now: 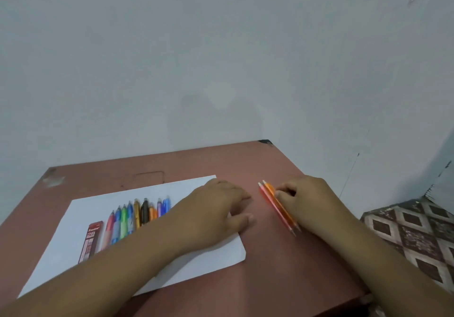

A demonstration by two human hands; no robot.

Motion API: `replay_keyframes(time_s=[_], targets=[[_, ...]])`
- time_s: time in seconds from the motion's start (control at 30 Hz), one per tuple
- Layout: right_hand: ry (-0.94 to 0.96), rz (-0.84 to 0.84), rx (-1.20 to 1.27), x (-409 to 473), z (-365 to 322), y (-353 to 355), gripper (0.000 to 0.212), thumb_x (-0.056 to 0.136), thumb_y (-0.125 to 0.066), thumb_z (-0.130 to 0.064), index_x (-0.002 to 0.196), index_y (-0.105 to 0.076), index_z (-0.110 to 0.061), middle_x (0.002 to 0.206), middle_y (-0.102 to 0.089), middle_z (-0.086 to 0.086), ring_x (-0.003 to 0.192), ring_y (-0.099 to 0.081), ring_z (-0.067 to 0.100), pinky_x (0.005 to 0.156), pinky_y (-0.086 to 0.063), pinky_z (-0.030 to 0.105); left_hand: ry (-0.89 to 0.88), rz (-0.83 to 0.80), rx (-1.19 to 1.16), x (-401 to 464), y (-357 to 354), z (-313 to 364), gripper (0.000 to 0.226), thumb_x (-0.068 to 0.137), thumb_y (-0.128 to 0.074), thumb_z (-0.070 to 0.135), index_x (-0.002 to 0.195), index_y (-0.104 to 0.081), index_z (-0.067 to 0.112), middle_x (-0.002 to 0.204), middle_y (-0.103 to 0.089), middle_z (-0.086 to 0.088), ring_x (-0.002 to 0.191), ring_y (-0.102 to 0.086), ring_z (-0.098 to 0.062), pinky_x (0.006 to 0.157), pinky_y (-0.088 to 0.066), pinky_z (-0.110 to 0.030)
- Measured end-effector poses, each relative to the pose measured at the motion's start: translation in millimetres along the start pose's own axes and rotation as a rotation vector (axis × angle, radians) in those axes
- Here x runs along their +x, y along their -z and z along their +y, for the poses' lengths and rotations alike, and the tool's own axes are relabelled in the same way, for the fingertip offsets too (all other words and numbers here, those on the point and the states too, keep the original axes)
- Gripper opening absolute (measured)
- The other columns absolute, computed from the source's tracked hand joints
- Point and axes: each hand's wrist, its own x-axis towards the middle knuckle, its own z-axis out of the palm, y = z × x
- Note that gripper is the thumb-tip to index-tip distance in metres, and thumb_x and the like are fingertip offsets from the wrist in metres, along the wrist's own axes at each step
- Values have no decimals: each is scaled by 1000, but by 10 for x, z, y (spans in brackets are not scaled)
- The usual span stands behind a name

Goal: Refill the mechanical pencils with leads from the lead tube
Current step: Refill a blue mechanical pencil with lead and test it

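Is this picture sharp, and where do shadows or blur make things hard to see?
Head view: soft overall, with motion blur on the row of pencils and the lead tube, whose print is barely legible; even, dim light; a faint shadow on the wall; no glare; wide-angle bending at the table edges.

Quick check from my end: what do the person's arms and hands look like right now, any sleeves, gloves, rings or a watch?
Both arms are bare from the lower frame edge to the fingers. The left hand and right hand wear no gloves, and no sleeve, cuff, watch or bracelet shows on either forearm. No rings are visible, though the picture is slightly blurred, so a thin band could be missed.
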Motion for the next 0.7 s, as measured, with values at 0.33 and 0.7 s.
replay_keyframes(time_s=[0.33, 0.7], targets=[[355, -50, 30, 94, -600, -233, 17, 97, -56, -28, 103, -72, -26, 91, -58, -21, 91, -57, 4, 84, -51, 29, 318, 90, -61, -793, 466, -879, 33, 95, -53, 56, 126, -58, 44, 119, -56, 28, 109, -53, 3, 90, -46, -20], [612, -294, -124, 306, -1414, -564, 37, 107, -46, -23, 140, -56, -36, 131, -59, -6, 114, -54, 14, 96, -48, 30, 365, 95, -72, -1043, 327, -1219, 36, 96, -48, 56, 128, -59, 43, 114, -58, 26, 102, -55, 3, 90, -49, -23]])
